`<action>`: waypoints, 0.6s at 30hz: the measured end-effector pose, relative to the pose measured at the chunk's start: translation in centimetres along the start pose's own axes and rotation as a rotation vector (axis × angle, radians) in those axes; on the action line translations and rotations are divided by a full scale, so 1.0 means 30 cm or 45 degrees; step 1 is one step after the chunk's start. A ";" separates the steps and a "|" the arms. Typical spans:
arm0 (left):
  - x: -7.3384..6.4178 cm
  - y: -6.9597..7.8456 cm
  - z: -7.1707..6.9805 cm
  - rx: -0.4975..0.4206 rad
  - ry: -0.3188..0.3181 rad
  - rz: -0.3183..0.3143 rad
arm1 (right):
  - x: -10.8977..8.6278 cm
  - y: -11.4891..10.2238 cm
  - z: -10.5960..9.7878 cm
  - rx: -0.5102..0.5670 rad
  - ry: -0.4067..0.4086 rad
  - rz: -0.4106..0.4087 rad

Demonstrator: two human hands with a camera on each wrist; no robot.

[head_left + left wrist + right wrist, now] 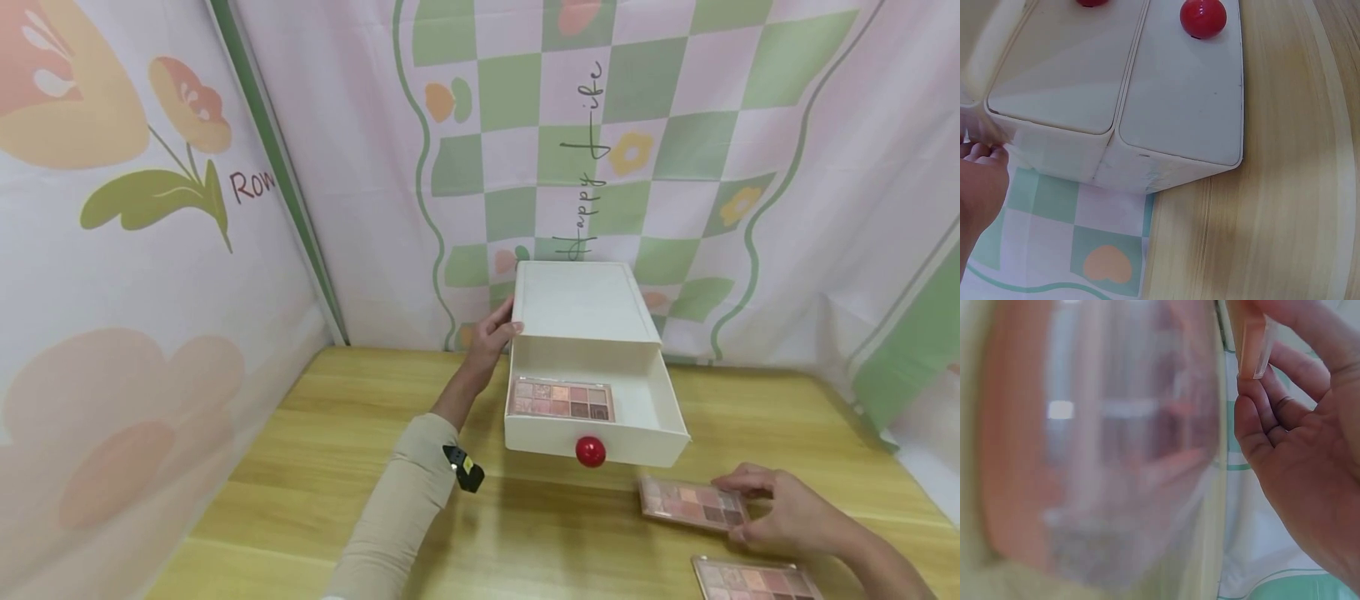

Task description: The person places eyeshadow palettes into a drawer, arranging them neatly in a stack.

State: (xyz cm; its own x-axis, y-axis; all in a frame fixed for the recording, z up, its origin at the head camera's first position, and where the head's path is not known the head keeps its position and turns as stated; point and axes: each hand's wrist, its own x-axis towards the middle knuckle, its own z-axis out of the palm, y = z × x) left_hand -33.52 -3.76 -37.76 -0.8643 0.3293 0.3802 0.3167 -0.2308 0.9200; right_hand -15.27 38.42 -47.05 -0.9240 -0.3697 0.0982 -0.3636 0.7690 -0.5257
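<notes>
A white drawer cabinet stands against the back curtain, its top drawer pulled out, with a round red knob on the front. Inside the drawer's left part lies an eyeshadow palette. My left hand holds the cabinet's left side, thumb over the front corner of the top; in the left wrist view only part of this hand shows. To the right of the drawer, my right hand grips the right end of a second palette between thumb and fingers.
A third palette lies on the wooden table near the front, cut off by the frame. Closed drawers with red knobs sit below the pulled-out one. Patterned curtains hang behind and at the sides.
</notes>
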 end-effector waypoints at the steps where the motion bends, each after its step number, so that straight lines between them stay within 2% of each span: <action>1: 0.001 0.000 0.000 -0.001 0.001 -0.001 | 0.000 0.000 -0.002 0.007 0.016 -0.021; 5: 0.002 -0.003 -0.003 0.000 -0.002 -0.001 | 0.002 0.006 -0.011 0.059 0.069 -0.160; 9: 0.003 -0.004 -0.004 -0.002 -0.008 0.003 | 0.004 0.009 -0.027 0.063 0.100 -0.220; 13: 0.004 -0.006 -0.005 0.001 -0.006 0.002 | 0.002 0.002 -0.050 0.068 0.126 -0.206; 18: 0.005 -0.006 -0.004 0.004 -0.003 0.002 | 0.000 -0.012 -0.082 0.056 0.132 -0.128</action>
State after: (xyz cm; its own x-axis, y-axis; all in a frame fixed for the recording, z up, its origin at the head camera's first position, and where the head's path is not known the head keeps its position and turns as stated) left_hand -33.74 -3.77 -37.88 -0.8629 0.3310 0.3820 0.3196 -0.2284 0.9196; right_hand -15.43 39.41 -44.78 -0.8914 -0.3861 0.2374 -0.4512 0.7066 -0.5451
